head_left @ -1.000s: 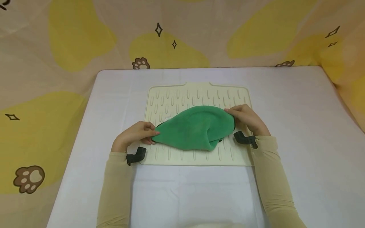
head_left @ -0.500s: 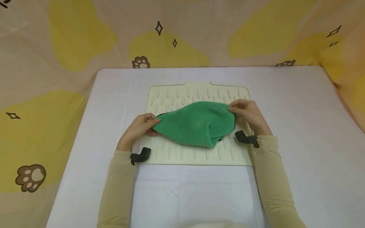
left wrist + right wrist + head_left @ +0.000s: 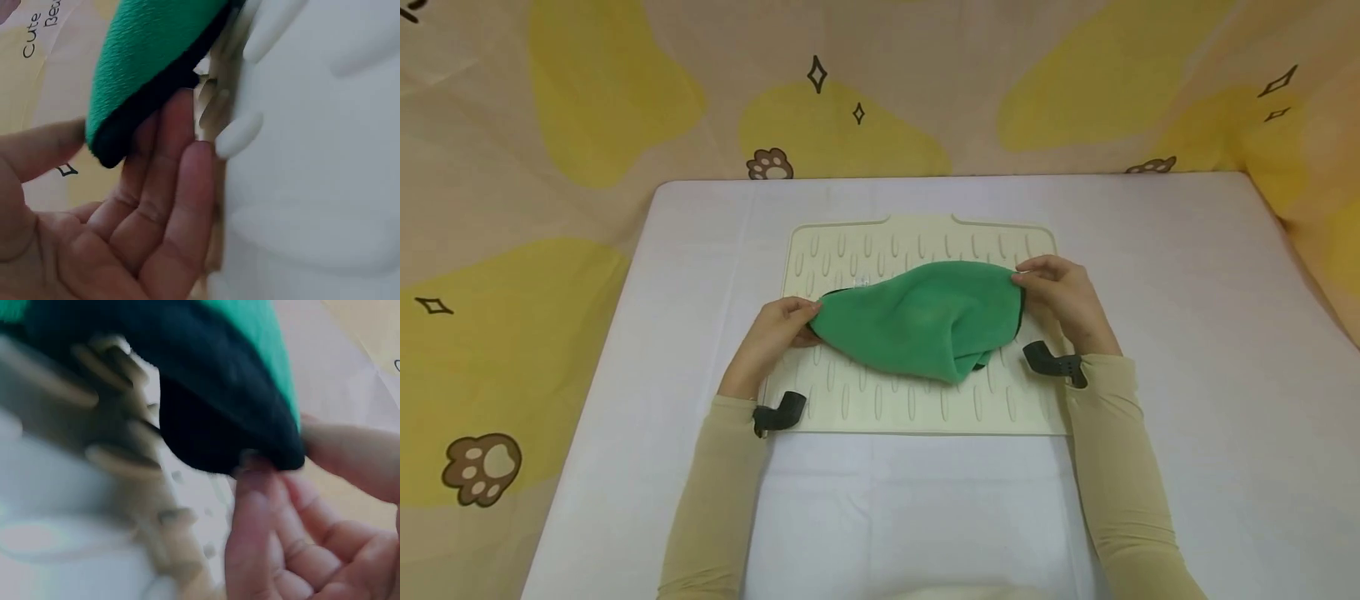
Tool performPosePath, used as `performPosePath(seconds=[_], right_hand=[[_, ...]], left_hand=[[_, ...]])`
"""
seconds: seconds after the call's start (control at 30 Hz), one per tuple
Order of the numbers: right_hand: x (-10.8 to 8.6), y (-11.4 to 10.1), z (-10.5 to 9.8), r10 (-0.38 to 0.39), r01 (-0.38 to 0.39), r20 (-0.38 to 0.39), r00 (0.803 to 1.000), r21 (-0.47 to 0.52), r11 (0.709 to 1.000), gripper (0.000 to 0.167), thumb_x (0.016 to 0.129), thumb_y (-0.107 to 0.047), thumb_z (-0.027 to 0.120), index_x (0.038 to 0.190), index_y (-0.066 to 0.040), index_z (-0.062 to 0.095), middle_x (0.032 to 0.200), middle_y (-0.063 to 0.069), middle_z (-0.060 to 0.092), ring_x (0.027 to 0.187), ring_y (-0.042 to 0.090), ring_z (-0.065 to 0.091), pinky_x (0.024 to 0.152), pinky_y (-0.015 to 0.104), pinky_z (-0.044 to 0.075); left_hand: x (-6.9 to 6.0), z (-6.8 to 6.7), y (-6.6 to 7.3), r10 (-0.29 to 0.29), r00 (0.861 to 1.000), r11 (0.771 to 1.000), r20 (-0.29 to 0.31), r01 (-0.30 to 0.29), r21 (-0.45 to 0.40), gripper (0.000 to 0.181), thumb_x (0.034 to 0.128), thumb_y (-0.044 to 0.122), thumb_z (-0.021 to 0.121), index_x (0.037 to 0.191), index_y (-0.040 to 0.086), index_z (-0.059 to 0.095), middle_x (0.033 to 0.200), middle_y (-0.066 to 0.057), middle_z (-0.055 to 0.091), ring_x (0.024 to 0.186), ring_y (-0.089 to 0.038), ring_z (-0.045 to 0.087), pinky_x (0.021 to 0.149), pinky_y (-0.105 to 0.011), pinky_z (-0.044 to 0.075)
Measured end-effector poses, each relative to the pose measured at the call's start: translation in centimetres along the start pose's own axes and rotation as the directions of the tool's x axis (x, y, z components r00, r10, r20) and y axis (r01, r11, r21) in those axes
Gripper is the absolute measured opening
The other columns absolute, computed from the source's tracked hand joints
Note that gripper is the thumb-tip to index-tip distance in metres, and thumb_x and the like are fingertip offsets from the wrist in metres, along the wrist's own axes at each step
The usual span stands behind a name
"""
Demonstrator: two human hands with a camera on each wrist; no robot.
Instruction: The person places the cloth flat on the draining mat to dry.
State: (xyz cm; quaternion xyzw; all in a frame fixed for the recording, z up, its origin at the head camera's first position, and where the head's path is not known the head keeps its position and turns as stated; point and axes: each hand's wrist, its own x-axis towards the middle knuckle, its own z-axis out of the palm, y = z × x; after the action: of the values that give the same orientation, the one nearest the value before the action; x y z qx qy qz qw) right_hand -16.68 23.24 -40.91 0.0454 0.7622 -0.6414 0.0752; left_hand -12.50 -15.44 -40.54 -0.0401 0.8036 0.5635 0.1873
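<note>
A green cloth [image 3: 910, 321] with a dark edge and underside spans the two hands over a cream ridged mat [image 3: 865, 408]. At its left end, the left hand [image 3: 771, 337] pinches a corner between thumb and fingers; in the left wrist view the thumb lies on the green face and the fingers [image 3: 194, 181] behind the dark edge. The right hand [image 3: 1063, 296] pinches the upper right corner, and the right wrist view shows the cloth's black underside [image 3: 206, 425] there. A fold hangs at the cloth's lower right.
The mat lies on a white-covered table [image 3: 1187, 333]. Behind and to the left hangs a patterned yellow and beige curtain [image 3: 880, 92]. A small clear tag [image 3: 861, 282] shows at the cloth's upper left edge. Black wrist cameras [image 3: 781, 412] sit on both wrists.
Both hands have moved away from the person and slightly right, carrying the cloth with them. The left hand has come up more than the right. Both keep their hold.
</note>
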Motion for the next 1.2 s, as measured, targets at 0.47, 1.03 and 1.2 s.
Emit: performPosePath(seconds=[0.47,1.03,1.2], right_hand=[[0.0,0.0,-0.1,0.008,0.019,0.172,0.985,-0.153,0.988,0.028,0.094,-0.029,0.060,0.091,-0.002,0.066,0.082,-0.004,0.062,0.076,0.010,0.060,0.071,0.023,0.051],[-0.1,0.2,0.2,-0.062,0.072,0.124,0.990,-0.077,0.994,0.016,0.092,-0.019,0.063,0.089,-0.003,0.064,0.081,-0.006,0.062,0.073,0.009,0.058,0.071,0.023,0.049],[-0.2,0.1,0.1,-0.079,0.082,0.119,0.990,-0.023,0.996,0.012,0.092,-0.015,0.063,0.092,-0.002,0.064,0.084,-0.006,0.064,0.077,0.009,0.059,0.071,0.021,0.050]], left_hand=[[-1.2,-1.0,0.7,-0.053,0.991,0.980,0.120,0.028,0.199,0.034,0.0974,0.026,0.053,0.095,-0.006,0.063,0.079,-0.009,0.069,0.073,-0.018,0.066,0.072,-0.030,0.054],[0.3,0.2,-0.3,0.070,0.997,0.960,-0.037,-0.077,-0.269,0.015,0.0935,0.005,0.058,0.102,-0.003,0.048,0.081,0.000,0.063,0.075,-0.011,0.063,0.072,-0.025,0.054],[0.3,0.5,-0.2,0.107,0.994,0.889,-0.038,-0.113,-0.443,0.012,0.0930,-0.003,0.054,0.102,0.000,0.046,0.081,0.000,0.062,0.073,-0.012,0.064,0.070,-0.025,0.055]])
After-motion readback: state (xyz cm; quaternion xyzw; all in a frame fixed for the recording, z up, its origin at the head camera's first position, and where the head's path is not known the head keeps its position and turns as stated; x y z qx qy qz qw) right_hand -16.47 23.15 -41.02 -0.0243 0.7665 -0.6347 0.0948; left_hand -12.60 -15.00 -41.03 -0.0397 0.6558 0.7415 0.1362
